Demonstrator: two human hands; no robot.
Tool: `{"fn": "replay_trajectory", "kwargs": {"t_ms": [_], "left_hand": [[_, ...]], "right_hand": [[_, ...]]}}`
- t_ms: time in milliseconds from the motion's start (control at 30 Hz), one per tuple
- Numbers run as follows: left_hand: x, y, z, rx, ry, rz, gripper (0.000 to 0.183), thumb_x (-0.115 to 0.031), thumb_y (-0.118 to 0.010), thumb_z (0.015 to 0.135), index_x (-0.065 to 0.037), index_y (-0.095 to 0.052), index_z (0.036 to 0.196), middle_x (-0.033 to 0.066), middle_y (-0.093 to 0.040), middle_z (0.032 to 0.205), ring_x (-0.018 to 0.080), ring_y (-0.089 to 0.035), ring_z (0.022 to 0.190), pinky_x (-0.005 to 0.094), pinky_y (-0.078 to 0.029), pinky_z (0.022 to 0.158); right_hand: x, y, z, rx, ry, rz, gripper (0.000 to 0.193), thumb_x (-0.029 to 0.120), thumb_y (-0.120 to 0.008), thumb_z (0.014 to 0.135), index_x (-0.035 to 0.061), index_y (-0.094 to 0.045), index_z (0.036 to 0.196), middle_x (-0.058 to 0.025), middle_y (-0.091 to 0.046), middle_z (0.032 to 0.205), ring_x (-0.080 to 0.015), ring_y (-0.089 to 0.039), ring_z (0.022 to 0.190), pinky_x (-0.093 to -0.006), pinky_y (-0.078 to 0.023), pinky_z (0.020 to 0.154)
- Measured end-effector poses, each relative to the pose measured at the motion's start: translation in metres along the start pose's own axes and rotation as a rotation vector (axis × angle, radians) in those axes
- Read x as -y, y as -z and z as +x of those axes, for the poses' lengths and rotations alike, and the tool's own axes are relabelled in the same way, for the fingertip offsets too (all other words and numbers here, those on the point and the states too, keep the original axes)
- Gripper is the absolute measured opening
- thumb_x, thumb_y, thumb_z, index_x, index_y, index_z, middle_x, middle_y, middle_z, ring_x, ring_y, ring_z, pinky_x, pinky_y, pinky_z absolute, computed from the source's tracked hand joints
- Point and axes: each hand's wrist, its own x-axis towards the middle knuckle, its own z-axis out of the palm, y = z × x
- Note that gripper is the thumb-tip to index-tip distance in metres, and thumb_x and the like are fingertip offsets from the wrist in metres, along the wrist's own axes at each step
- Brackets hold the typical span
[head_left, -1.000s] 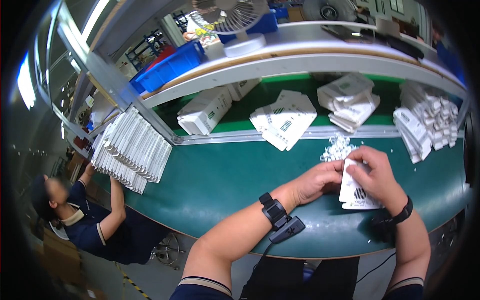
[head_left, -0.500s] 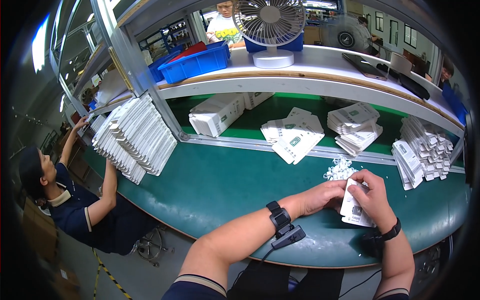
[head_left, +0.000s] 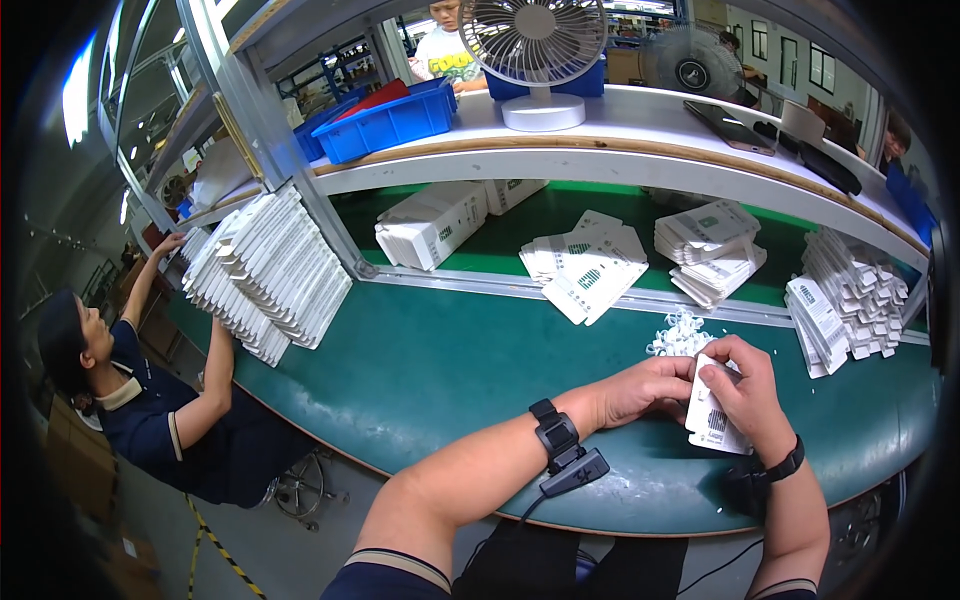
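Note:
A flat white carton (head_left: 716,425) with dark and green print is held tilted above the green table. My right hand (head_left: 748,388) is closed on it, thumb across the front near its upper end. From the left, my left hand (head_left: 648,388) closes at the carton's left edge, its fingers bent and partly hidden behind the carton. Just beyond my hands lies a small heap of white plastic-looking bits (head_left: 682,332), some of them loop-shaped.
Cartons (head_left: 592,275) lie fanned beyond the metal rail, beside a stack (head_left: 712,240). More cartons (head_left: 865,295) stand at the right. A tall stack (head_left: 275,270) stands left, near a co-worker (head_left: 150,400). Overhead, a shelf (head_left: 650,135) carries a fan (head_left: 540,110) and blue bin (head_left: 390,125).
The carton and my right hand have shifted very slightly to the right. My left hand stays at its edge, and the rest looks much the same.

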Motion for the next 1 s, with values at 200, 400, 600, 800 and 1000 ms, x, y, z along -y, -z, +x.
{"fn": "replay_trajectory", "kwargs": {"t_ms": [200, 400, 600, 800, 1000], "left_hand": [[0.005, 0.0, 0.001, -0.024, -0.033, 0.031, 0.026, -0.02, -0.056, 0.094, -0.007, -0.057, 0.117, 0.0022, -0.061, 0.108, 0.0108, -0.059, 0.095, 0.0268, -0.049, 0.083], [0.007, 0.003, 0.001, -0.008, -0.064, 0.144, 0.028, -0.02, -0.058, 0.096, -0.004, -0.057, 0.118, 0.0032, -0.061, 0.108, 0.0114, -0.059, 0.095, 0.0273, -0.05, 0.085], [0.005, 0.005, 0.0, 0.004, -0.028, 0.17, 0.027, -0.021, -0.06, 0.095, -0.002, -0.059, 0.114, 0.0038, -0.063, 0.105, 0.0112, -0.059, 0.093, 0.0278, -0.05, 0.084], [0.011, 0.004, 0.003, -0.039, -0.103, 0.305, 0.018, -0.016, -0.058, 0.095, -0.001, -0.063, 0.103, 0.0026, -0.064, 0.091, 0.0104, -0.06, 0.083, 0.0261, -0.051, 0.077], [0.016, 0.007, 0.005, -0.078, -0.239, 0.631, 0.017, -0.009, -0.059, 0.092, 0.0, -0.063, 0.105, 0.0048, -0.065, 0.094, 0.0119, -0.06, 0.085, 0.0255, -0.049, 0.08]], "right_hand": [[-0.002, 0.0, 0.001, 0.015, -0.006, 0.0, 0.016, 0.012, -0.068, 0.083, -0.0009, -0.063, 0.091, -0.0116, -0.064, 0.08, -0.0201, -0.061, 0.07, -0.0299, -0.049, 0.066], [-0.003, 0.0, 0.001, 0.035, -0.04, 0.037, 0.014, 0.011, -0.067, 0.084, -0.0009, -0.063, 0.09, -0.0094, -0.065, 0.079, -0.0169, -0.061, 0.07, -0.0283, -0.049, 0.066], [-0.004, 0.002, 0.002, 0.077, -0.123, 0.105, 0.013, 0.012, -0.066, 0.087, -0.0005, -0.063, 0.089, -0.0067, -0.065, 0.077, -0.0137, -0.06, 0.07, -0.0272, -0.048, 0.066], [-0.006, 0.002, 0.002, 0.101, -0.165, 0.135, 0.013, 0.012, -0.065, 0.087, -0.0009, -0.063, 0.089, -0.0056, -0.065, 0.077, -0.012, -0.059, 0.069, -0.0267, -0.048, 0.066], [-0.008, 0.001, 0.003, 0.098, -0.177, 0.094, 0.011, 0.01, -0.066, 0.086, -0.0011, -0.064, 0.09, -0.0051, -0.066, 0.077, -0.0114, -0.059, 0.069, -0.0257, -0.048, 0.066]]}}
